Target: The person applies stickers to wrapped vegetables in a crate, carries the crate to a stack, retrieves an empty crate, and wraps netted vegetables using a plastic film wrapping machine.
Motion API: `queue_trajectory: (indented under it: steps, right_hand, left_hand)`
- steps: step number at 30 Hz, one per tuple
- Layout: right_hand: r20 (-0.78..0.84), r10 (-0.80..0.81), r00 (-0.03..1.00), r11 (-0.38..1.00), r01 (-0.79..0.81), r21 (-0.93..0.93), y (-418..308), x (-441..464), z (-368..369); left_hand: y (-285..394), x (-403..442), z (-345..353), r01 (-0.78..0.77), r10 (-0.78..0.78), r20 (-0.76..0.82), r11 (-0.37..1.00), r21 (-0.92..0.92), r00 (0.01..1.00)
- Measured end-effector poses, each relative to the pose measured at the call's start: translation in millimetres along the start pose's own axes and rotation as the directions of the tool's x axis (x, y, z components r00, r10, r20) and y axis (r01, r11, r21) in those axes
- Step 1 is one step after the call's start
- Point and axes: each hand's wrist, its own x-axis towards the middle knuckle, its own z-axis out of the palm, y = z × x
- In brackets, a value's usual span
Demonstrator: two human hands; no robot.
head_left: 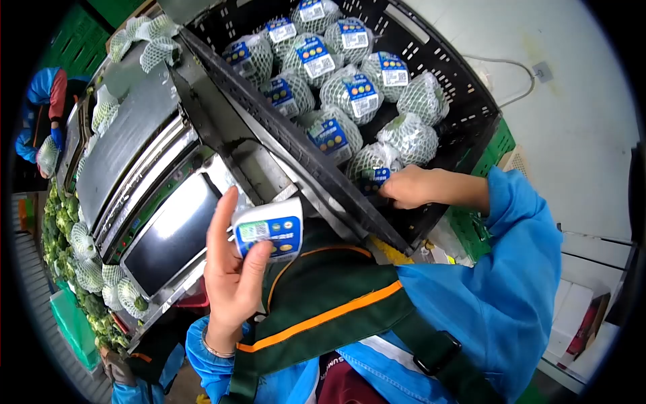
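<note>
Several net-wrapped vegetables [353,94] lie in a black crate [282,128], most with a blue and white label on top. At the crate's near corner my right hand [410,187] has its fingers closed at the edge of a blue label on the nearest wrapped piece; its fingertips are partly hidden. My left hand [235,269] holds a roll of blue and white labels [272,229] beside the crate, thumb in front of it. Two wrapped pieces near my right hand [408,138] show no label from here.
Left of the crate stands a metal machine with a dark screen [171,236]. Beyond it lie broccoli heads [64,229], some in white nets. Parts of two other people, a gloved hand [118,367] and a blue sleeve [42,87], show at the left. Green crates [471,232] are under the black one.
</note>
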Motion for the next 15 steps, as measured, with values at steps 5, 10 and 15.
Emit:
queue_trajectory:
  steps: [5,10,15]
  right_hand:
    - [-0.615,0.282,0.737,0.383,0.501,0.776,-34,-87,-100]
    - [-0.851,-0.21,0.482,0.571,0.767,0.293,-69,-74,-100]
    - [-0.911,0.257,0.321,0.783,0.483,0.392,15,-114,-100]
  left_hand:
    - [16,17,8,-0.203,0.121,0.196,0.854,0.48,0.973]
    - [26,37,40,-0.309,0.134,0.385,0.844,0.438,0.913]
    - [-20,17,15,0.21,-0.388,0.296,0.846,0.49,0.873]
